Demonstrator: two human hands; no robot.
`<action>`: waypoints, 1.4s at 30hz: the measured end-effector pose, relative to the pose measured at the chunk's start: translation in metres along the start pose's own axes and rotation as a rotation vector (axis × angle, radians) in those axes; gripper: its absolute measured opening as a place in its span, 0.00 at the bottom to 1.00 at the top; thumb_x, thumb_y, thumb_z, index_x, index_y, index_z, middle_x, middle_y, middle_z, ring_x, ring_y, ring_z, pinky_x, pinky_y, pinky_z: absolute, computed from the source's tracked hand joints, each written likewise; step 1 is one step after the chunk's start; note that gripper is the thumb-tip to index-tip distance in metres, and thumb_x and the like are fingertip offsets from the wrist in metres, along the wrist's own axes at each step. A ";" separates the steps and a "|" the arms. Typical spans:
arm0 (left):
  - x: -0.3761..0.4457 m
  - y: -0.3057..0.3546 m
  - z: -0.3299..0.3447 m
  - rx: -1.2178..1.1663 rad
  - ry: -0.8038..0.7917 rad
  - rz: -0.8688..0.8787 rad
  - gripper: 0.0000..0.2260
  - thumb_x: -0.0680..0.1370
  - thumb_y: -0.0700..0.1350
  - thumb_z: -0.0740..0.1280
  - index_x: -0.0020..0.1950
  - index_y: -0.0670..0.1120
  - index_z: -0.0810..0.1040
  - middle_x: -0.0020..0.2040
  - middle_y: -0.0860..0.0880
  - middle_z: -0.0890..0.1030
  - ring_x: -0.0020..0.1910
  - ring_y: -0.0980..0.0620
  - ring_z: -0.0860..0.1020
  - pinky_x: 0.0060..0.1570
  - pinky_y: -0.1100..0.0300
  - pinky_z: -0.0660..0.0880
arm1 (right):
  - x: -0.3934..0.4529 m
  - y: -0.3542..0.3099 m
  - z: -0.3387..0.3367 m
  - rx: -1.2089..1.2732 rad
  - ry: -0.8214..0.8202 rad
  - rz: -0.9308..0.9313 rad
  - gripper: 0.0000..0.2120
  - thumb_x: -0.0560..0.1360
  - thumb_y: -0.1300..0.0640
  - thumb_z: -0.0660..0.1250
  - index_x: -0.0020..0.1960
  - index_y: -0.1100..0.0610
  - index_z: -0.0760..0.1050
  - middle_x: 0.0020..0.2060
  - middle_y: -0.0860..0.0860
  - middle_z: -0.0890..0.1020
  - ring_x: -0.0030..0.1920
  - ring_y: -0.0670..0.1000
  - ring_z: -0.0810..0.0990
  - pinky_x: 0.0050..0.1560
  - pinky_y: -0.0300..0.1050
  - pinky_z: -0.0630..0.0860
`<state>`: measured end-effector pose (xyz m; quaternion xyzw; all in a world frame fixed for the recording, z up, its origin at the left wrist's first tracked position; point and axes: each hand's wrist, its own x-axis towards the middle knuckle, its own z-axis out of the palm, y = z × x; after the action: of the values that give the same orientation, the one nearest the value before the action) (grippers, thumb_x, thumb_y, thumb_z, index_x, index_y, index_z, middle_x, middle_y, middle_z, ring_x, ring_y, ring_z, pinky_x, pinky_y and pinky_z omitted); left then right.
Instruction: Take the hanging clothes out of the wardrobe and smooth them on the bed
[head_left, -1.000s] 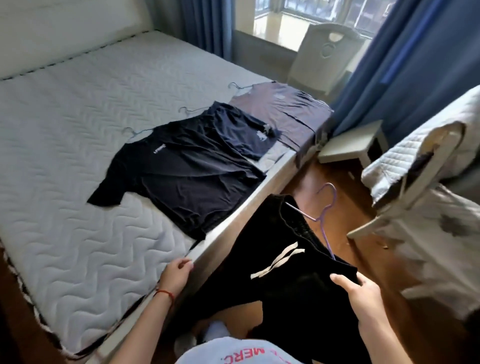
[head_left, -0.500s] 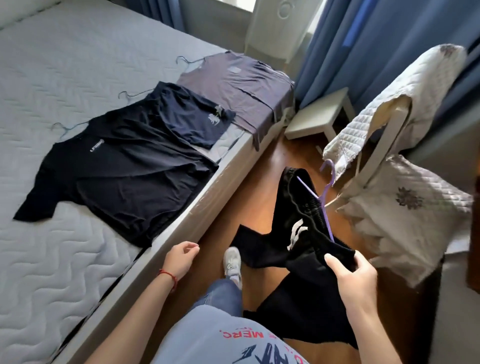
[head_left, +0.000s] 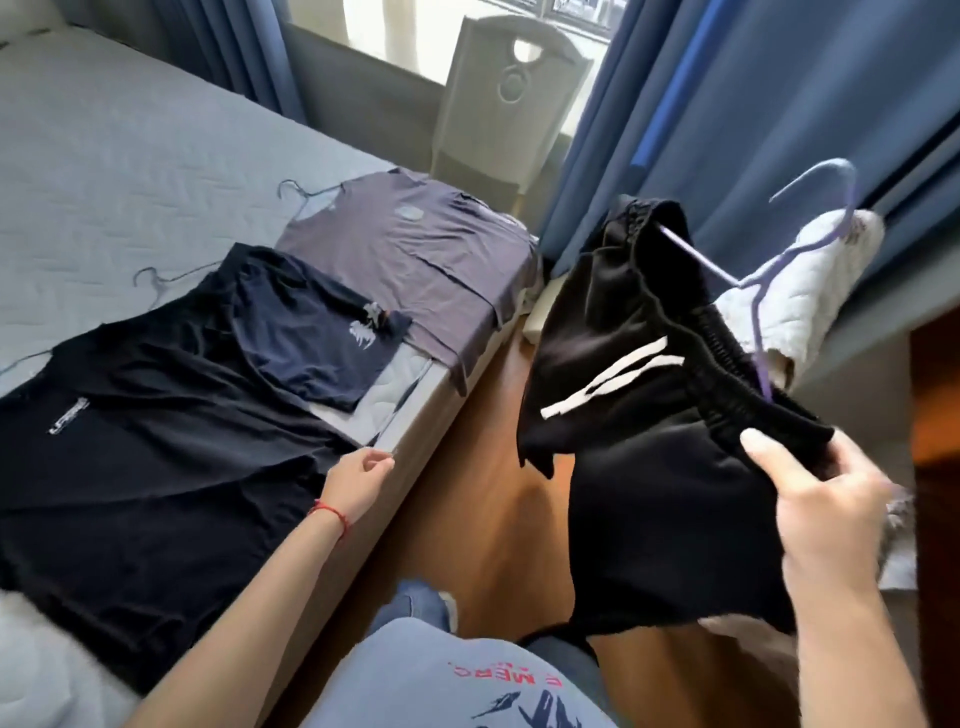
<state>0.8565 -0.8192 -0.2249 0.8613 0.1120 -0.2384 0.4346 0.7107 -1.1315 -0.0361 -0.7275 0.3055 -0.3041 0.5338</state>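
**Black shorts held aloft beside the bed, three shirts laid out**

Right hand (head_left: 831, 512): raised over the floor, thumb and fingers pinched on the elastic waistband of the black shorts (head_left: 639, 415), which hang free in the air, clear of the bed (head_left: 130, 171).
Black shorts: white drawstring (head_left: 613, 376) lying across the front; still threaded on a lilac hanger (head_left: 763, 280), whose hook points up toward the blue curtain (head_left: 779, 104).
Left hand (head_left: 358, 480): fingers loosely curled, holding nothing, at the near edge of the mattress, just beside the hem of the black T-shirt (head_left: 156, 467); red string bracelet (head_left: 330, 512) on the wrist.
Black T-shirt: flat on the mattress, small pale print on the chest.
Navy T-shirt (head_left: 306, 338): flat, partly overlapped by the black one, wire hanger hook (head_left: 150, 278) showing at its neck.
Grey-purple T-shirt (head_left: 421, 260): flat, furthest along, hem drooping over the bed edge, wire hanger at the neck.
Surroundings: wooden floor (head_left: 483, 493) between bed and wearer; white quilted cover (head_left: 810, 291) draped behind the shorts; pale chair back (head_left: 514, 93) by the window
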 end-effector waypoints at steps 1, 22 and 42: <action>0.010 0.014 0.001 -0.007 0.008 0.002 0.09 0.74 0.42 0.66 0.52 0.42 0.81 0.47 0.42 0.83 0.50 0.45 0.80 0.54 0.55 0.73 | 0.018 -0.005 0.003 0.006 0.003 -0.017 0.12 0.69 0.65 0.71 0.36 0.47 0.79 0.30 0.34 0.81 0.33 0.36 0.78 0.37 0.26 0.72; 0.134 0.144 0.056 -0.279 0.333 -0.199 0.06 0.76 0.41 0.66 0.50 0.42 0.80 0.47 0.42 0.82 0.48 0.47 0.78 0.55 0.53 0.73 | 0.317 0.002 0.160 0.076 -0.525 0.037 0.09 0.69 0.66 0.71 0.38 0.53 0.77 0.28 0.38 0.82 0.29 0.37 0.78 0.32 0.28 0.74; 0.347 0.148 -0.108 -0.328 0.450 -0.252 0.09 0.74 0.40 0.66 0.52 0.42 0.80 0.51 0.41 0.82 0.54 0.44 0.79 0.56 0.51 0.74 | 0.337 -0.037 0.392 0.053 -0.612 0.253 0.07 0.69 0.65 0.71 0.43 0.55 0.79 0.32 0.47 0.84 0.34 0.45 0.82 0.34 0.34 0.79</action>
<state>1.2487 -0.8260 -0.2433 0.7901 0.3482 -0.0724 0.4993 1.2278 -1.1500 -0.0569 -0.7272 0.2109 -0.0105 0.6532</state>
